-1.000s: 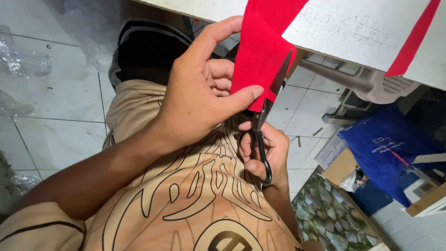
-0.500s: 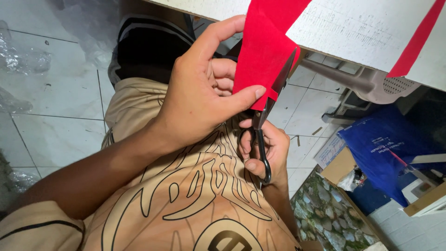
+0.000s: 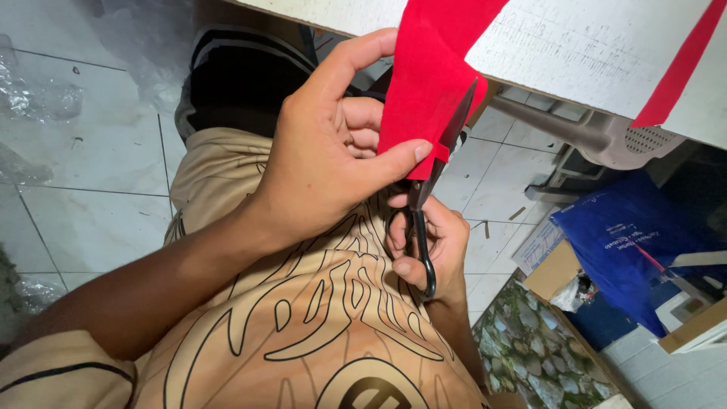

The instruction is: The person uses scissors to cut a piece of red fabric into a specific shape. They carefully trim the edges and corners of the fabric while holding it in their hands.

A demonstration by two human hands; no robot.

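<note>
At frame centre, the left hand [image 3: 318,167] pinches a red fabric strip [image 3: 428,83] hanging from the bench [image 3: 583,53], while the right hand [image 3: 428,250] just below grips black scissors [image 3: 432,189] pointing up into its lower edge.

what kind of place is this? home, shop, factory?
Probably a small home workshop or craft corner, not a factory. Tiled floor, a white work table with red fabric hanging off it, and a blue bag and cardboard box on the floor. The hands cut with black scissors.
</note>
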